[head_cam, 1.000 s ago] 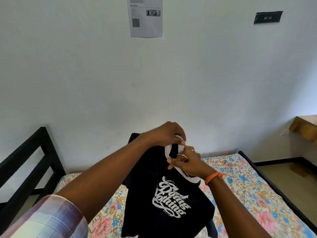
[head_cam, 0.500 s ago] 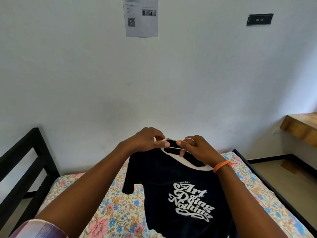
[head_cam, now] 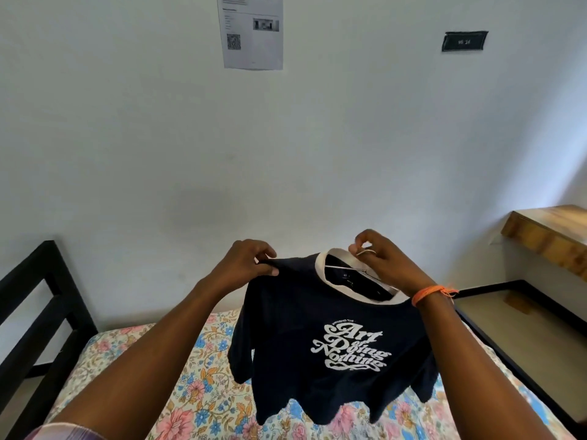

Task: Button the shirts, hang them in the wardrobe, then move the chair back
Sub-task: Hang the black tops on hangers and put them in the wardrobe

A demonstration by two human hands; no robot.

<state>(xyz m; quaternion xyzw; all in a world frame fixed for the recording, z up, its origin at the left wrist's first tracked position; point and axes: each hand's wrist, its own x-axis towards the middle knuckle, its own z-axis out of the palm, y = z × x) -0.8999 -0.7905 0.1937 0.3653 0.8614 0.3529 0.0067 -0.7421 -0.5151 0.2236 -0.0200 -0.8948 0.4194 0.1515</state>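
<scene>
A dark navy T-shirt [head_cam: 301,344] with a white collar and white lettering hangs in the air above the bed, spread on a thin metal hanger [head_cam: 346,268] whose wire shows inside the neck opening. My left hand [head_cam: 246,263] pinches the shirt's left shoulder seam. My right hand [head_cam: 381,262], with an orange band on the wrist, grips the hanger's hook at the collar. The shirt's hem dangles just over the mattress. No wardrobe or chair is in sight.
A bed with a floral sheet [head_cam: 197,392] lies below, framed in black metal [head_cam: 47,312]. A wooden desk corner [head_cam: 546,230] juts in at the right. A white wall carries a printed paper [head_cam: 251,30] and a small dark plaque [head_cam: 464,41].
My left hand slid from the collar out to the shirt's left shoulder. My right hand shifted right and up at the collar. The shirt now hangs spread on the hanger.
</scene>
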